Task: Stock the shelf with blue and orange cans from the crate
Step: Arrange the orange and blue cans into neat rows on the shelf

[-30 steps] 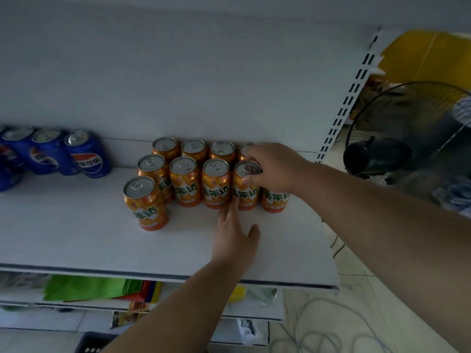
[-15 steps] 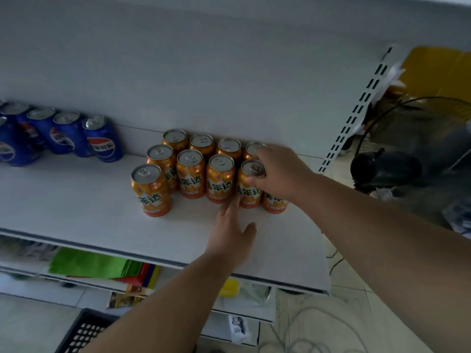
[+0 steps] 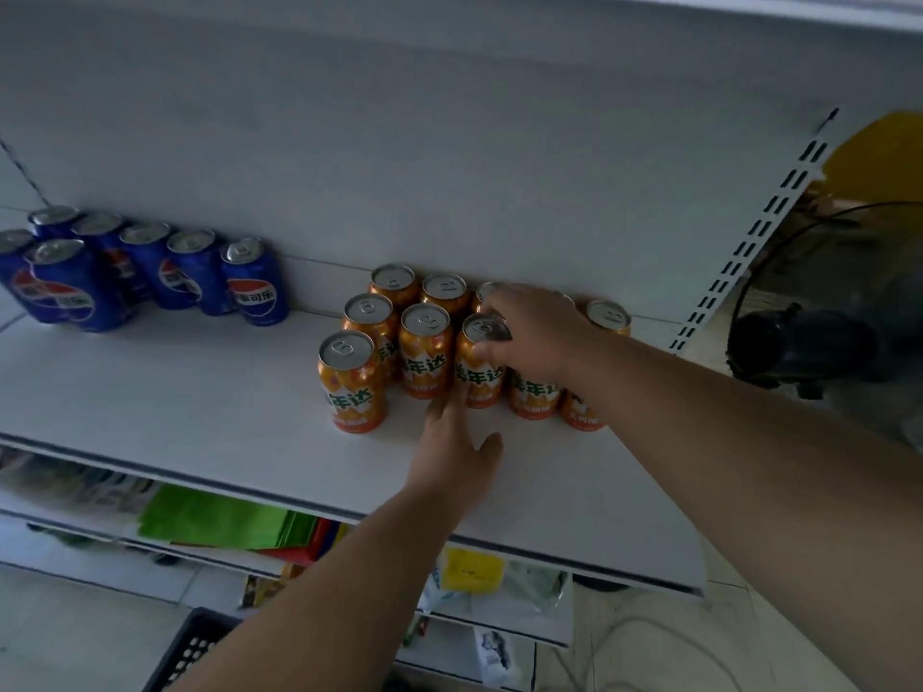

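Several orange cans stand in rows on the white shelf, right of centre. One more orange can stands alone in front at the left. Several blue cans cluster at the shelf's far left. My right hand reaches over the orange group, its fingers curled over the top of an orange can in the front row, touching the neighbouring can. My left hand lies flat on the shelf, fingertips touching the base of that neighbouring can. The black crate shows at the bottom edge.
A slotted upright ends the shelf at the right. A black fan stands beyond it. Green and coloured packets lie on the lower shelf. Cables trail on the floor at the bottom right.
The view has swung left, bringing more blue cans in. My right hand has shifted slightly left over the front row; an orange can at the back right is now uncovered. My left hand stays flat.
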Tool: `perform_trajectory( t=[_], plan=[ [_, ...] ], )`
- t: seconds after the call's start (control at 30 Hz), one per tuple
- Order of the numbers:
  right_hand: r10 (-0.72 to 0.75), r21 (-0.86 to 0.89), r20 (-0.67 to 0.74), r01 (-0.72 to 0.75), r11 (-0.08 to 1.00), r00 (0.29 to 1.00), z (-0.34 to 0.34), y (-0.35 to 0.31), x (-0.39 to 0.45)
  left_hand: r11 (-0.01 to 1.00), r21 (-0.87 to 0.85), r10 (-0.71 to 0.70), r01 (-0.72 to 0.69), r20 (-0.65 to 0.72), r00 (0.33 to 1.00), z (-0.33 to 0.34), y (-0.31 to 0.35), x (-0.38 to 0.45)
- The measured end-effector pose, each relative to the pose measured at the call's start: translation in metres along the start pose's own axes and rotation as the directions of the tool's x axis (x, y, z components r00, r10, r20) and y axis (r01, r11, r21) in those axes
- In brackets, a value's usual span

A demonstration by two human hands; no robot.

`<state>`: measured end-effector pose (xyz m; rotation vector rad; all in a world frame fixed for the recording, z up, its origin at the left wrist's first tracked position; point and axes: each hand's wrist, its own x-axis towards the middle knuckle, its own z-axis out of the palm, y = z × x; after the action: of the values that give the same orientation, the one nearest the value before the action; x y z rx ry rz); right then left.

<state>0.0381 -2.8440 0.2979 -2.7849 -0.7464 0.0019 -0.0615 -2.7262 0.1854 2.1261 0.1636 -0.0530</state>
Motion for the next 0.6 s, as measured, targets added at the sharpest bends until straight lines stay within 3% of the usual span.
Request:
perform_trajectory(
  t=[0.3, 0.47, 0.6],
  plan=[
    [0.060, -0.060, 0.007, -0.059, 0.996, 0.998, -0.001, -0.006, -0.001, 0.995, 0.041, 0.088, -0.093, 0.105, 0.991, -0.014, -0.013, 0.004],
    [0.032, -0.098, -0.032, -0.035, 0.995, 0.999, 0.000, -0.024, 0.004, 0.991, 0.112, 0.072, -0.071, -0.011, 0.997, -0.031, -0.025, -0.010],
    [0.009, 0.007, -0.042, -0.009, 1.000, 0.999, 0.009, -0.049, 0.021, 0.988, 0.120, 0.103, -0.098, -0.034, 0.994, -0.034, -0.031, -0.018]
  ],
)
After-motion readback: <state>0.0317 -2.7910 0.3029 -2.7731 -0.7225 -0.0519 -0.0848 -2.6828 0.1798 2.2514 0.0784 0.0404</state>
